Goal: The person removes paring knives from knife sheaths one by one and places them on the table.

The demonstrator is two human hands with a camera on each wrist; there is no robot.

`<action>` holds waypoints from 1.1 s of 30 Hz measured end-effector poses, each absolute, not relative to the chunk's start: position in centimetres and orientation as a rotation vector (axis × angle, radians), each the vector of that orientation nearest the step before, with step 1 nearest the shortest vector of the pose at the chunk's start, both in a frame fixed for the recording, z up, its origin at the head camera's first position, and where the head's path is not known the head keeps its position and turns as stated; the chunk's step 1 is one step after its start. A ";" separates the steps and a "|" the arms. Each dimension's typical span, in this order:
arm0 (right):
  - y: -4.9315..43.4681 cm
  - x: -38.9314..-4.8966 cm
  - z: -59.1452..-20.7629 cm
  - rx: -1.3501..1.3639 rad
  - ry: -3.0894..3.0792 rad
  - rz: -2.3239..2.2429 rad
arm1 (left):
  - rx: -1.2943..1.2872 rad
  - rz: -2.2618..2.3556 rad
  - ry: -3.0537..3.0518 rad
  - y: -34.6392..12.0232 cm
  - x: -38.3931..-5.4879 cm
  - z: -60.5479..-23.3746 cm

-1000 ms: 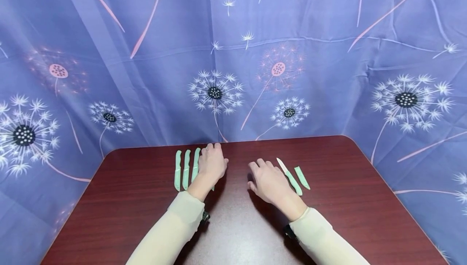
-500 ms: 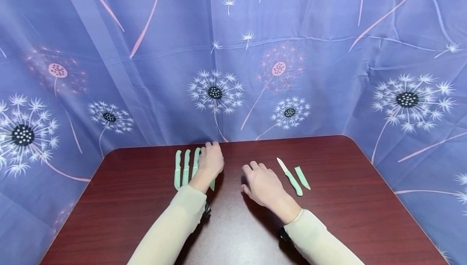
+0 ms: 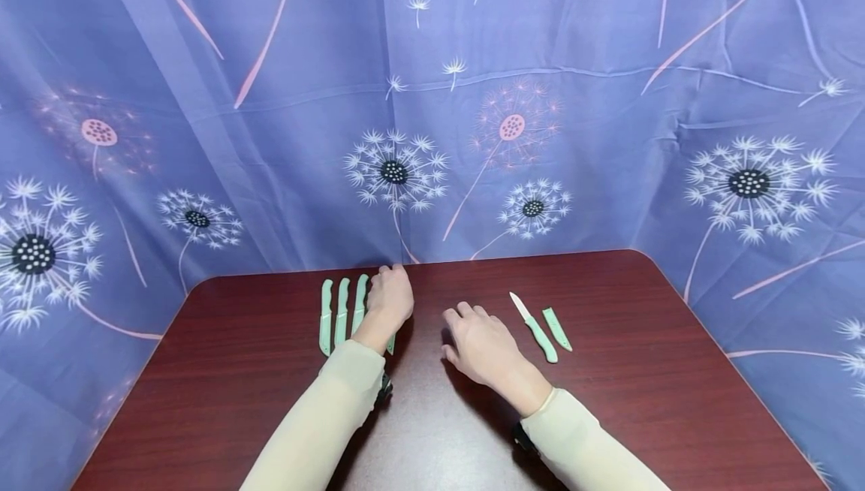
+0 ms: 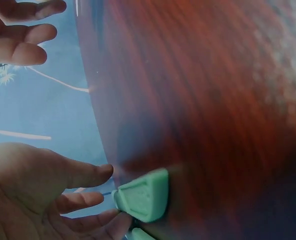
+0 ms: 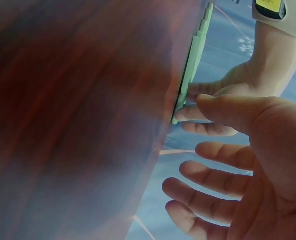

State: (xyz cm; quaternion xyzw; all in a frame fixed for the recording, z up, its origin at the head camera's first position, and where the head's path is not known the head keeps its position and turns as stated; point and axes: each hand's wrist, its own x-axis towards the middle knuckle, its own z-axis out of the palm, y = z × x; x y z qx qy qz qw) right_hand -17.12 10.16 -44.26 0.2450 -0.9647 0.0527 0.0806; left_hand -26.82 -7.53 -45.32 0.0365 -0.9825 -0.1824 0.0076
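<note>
Several mint-green sheathed paring knives [image 3: 325, 318] lie side by side at the back left of the table. My left hand [image 3: 390, 299] is over the rightmost knife of the row, whose tip [image 3: 390, 344] shows below the wrist. In the left wrist view, fairly straight fingers touch the far end of a green knife [image 4: 148, 197], while the thumb looks apart from it. My right hand [image 3: 486, 344] hovers over the middle of the table, palm down, fingers loosely spread and holding nothing. Right of it lie an unsheathed paring knife [image 3: 541, 339] and a loose green sheath [image 3: 557, 328].
The dark red wooden table [image 3: 628, 408] has rounded back corners. Behind it hangs a blue curtain [image 3: 588, 131] with a dandelion print, close to the back edge. The bare blade points toward the back.
My right hand has moved left, away from the unsheathed knife. The left hand has shifted slightly left, its thumb drawn in, and the rightmost knife's tip shows more clearly.
</note>
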 end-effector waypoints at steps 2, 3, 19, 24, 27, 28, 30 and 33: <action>10.2 -17.1 -44.3 0.732 -2.888 0.157 | 0.121 -0.572 -3.079 -7.5 -26.9 -45.4; 10.2 -17.2 -44.4 0.732 -2.887 0.156 | 0.124 -0.568 -3.083 -7.4 -26.9 -45.5; 9.9 -17.2 -44.5 0.720 -2.928 0.160 | 0.186 -0.650 -3.096 -7.3 -27.5 -45.7; 9.6 -17.1 -44.4 0.727 -2.937 0.160 | 0.226 -0.673 -3.114 -7.2 -27.5 -45.7; 9.5 -17.1 -44.5 0.728 -2.951 0.161 | 0.235 -0.654 -3.126 -7.1 -27.5 -45.7; 9.5 -17.2 -44.5 0.728 -2.956 0.160 | 0.236 -0.647 -3.129 -7.1 -27.5 -45.7; 9.4 -17.2 -44.6 0.728 -2.961 0.159 | 0.231 -0.635 -3.136 -7.1 -27.5 -45.7; 9.3 -17.3 -44.7 0.731 -2.971 0.158 | 0.202 -0.612 -3.142 -7.0 -27.3 -45.6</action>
